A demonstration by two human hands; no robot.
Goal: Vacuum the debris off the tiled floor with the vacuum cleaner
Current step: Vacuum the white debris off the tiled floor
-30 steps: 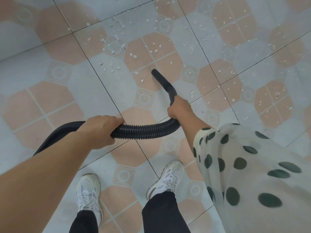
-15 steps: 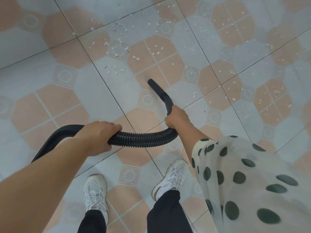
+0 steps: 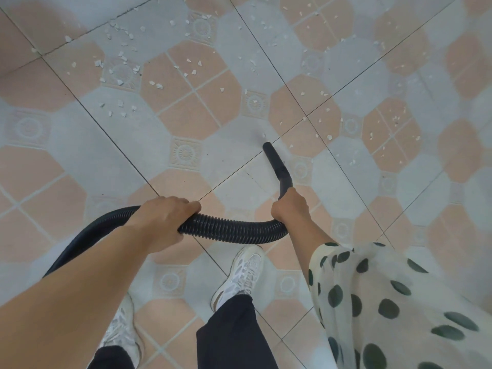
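Nozzle (image 3: 277, 166) swung right, perhaps touching floor (image 3: 133, 134); hose (image 3: 234, 230) gripped.

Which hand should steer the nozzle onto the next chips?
Right. The right hand grips the base of the nozzle, whose tip sits just short of white chips. The left hand only holds the ribbed hose farther back.

Two hands (image 3: 162, 219) (image 3: 290, 206), one hose (image 3: 231, 230), two shoes (image 3: 239, 275) (image 3: 119, 331)

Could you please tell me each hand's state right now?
Left hand: gripping the black ribbed vacuum hose.
Right hand: gripping the black curved plastic nozzle.
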